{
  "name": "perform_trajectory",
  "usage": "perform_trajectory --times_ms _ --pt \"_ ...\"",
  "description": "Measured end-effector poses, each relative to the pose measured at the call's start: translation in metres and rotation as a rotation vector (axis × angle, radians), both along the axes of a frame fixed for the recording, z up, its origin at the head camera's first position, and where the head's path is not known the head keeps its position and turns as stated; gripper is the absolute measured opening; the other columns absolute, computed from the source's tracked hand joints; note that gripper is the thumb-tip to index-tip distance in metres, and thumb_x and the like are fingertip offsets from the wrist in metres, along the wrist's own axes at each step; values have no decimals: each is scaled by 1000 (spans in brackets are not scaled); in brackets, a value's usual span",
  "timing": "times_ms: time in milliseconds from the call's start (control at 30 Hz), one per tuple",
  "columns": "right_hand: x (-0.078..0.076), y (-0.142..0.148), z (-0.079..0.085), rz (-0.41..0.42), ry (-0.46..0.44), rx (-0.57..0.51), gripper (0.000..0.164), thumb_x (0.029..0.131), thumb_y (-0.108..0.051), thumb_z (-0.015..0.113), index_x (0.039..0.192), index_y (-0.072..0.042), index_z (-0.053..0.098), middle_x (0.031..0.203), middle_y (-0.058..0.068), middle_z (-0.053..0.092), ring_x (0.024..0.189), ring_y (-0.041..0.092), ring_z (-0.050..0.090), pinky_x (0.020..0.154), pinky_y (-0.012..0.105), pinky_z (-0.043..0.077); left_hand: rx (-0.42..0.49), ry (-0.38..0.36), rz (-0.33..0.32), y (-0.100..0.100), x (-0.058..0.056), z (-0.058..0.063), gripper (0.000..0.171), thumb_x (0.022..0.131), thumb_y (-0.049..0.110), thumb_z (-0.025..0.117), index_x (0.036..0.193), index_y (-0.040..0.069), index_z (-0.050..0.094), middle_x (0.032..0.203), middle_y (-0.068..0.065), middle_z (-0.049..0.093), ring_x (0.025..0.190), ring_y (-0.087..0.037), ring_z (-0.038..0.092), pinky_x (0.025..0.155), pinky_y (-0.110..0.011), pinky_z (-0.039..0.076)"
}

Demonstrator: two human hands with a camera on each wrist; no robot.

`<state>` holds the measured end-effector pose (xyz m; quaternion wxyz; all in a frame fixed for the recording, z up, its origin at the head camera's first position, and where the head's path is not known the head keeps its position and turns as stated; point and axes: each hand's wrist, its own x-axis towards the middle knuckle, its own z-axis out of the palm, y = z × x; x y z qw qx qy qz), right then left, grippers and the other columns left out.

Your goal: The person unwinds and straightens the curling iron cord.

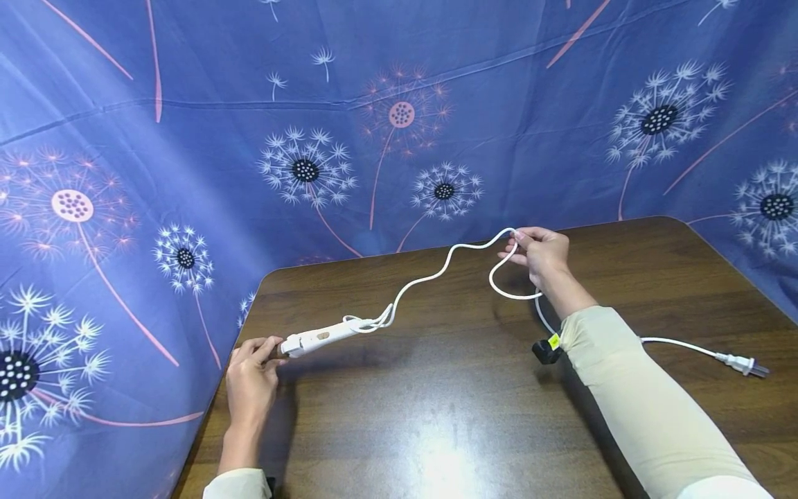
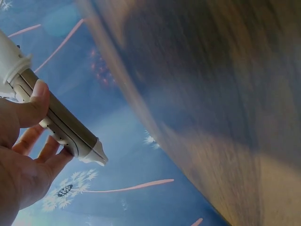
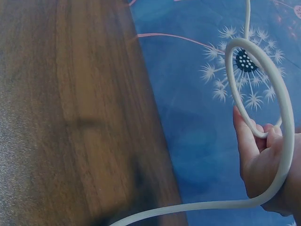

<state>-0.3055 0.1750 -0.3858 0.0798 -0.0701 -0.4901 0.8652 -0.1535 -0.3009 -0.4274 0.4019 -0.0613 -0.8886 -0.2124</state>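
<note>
A curling iron (image 1: 321,337) with a white handle is held up at the left of the table, its barrel end in my left hand (image 1: 252,381). In the left wrist view, thumb and fingers grip the brownish barrel (image 2: 70,120), and its pale tip points down and right. From the handle a white cord (image 1: 430,278) runs, looped near its start, across to my right hand (image 1: 545,256), which pinches it at the far side. The right wrist view shows a large loop of cord (image 3: 283,94) hanging around the right hand (image 3: 265,162). The two-prong plug (image 1: 742,363) lies to the right.
The brown wooden table (image 1: 399,409) has a rounded far edge. Behind and to the left hangs a blue cloth (image 1: 530,104) with dandelion prints. A small black device with a yellow label (image 1: 547,351) sits at my right wrist.
</note>
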Motion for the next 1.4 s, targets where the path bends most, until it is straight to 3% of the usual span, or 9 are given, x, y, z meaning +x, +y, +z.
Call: perform_trajectory --times_ms 333,600,800,1033,1400 --pt "1 10 8 -76 58 -157 15 90 13 53 80 9 64 67 16 63 59 22 64 66 45 56 -53 -18 38 -7 2 -2 41 55 -15 81 88 7 74 87 -15 65 84 -38 57 72 -50 44" --pt "2 19 10 -116 113 -287 13 89 14 53 82 12 63 70 17 64 60 25 63 65 45 57 -43 -105 221 -7 8 -2 40 62 -13 75 93 12 74 95 -11 65 91 -37 56 58 -60 44" --pt "4 22 11 -134 108 -268 10 89 11 56 86 10 65 70 17 65 62 24 66 70 47 55 21 -171 345 -7 12 -1 36 69 -10 66 96 13 74 97 -11 64 91 -39 55 53 -63 42" --pt "5 26 7 -158 115 -268 10 89 9 56 85 10 65 71 16 65 61 23 65 69 46 56 88 -234 454 -9 15 -1 27 72 -1 70 96 12 73 95 -11 63 90 -42 54 56 -65 40" --pt "7 33 0 -150 106 -317 10 89 12 55 85 10 63 69 18 65 60 24 65 64 46 56 175 -356 526 -17 21 -1 29 73 8 76 101 12 72 99 -17 64 87 -55 56 58 -66 39"
